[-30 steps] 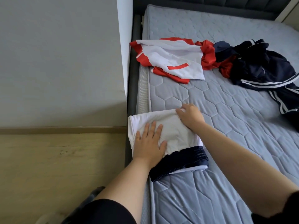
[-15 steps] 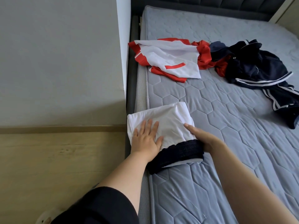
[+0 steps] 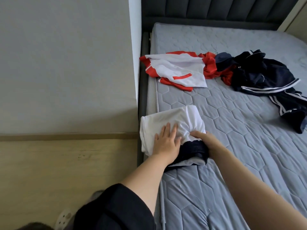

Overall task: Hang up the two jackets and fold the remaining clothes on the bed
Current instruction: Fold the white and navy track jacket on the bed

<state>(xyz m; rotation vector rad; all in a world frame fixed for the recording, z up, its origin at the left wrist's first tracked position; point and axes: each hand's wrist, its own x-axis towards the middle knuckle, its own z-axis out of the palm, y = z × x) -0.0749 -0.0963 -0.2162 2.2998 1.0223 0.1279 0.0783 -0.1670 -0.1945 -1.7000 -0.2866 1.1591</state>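
Left hand presses flat, fingers apart, on the folded white garment; right hand, at 3 o'clock, grips its bunched edge.

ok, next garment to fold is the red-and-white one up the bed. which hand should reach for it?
Probably the right hand: it only touches the right edge of the folded white garment, while the left hand lies flat on it, pinning it. The red-and-white garment lies straight ahead, reachable by either.
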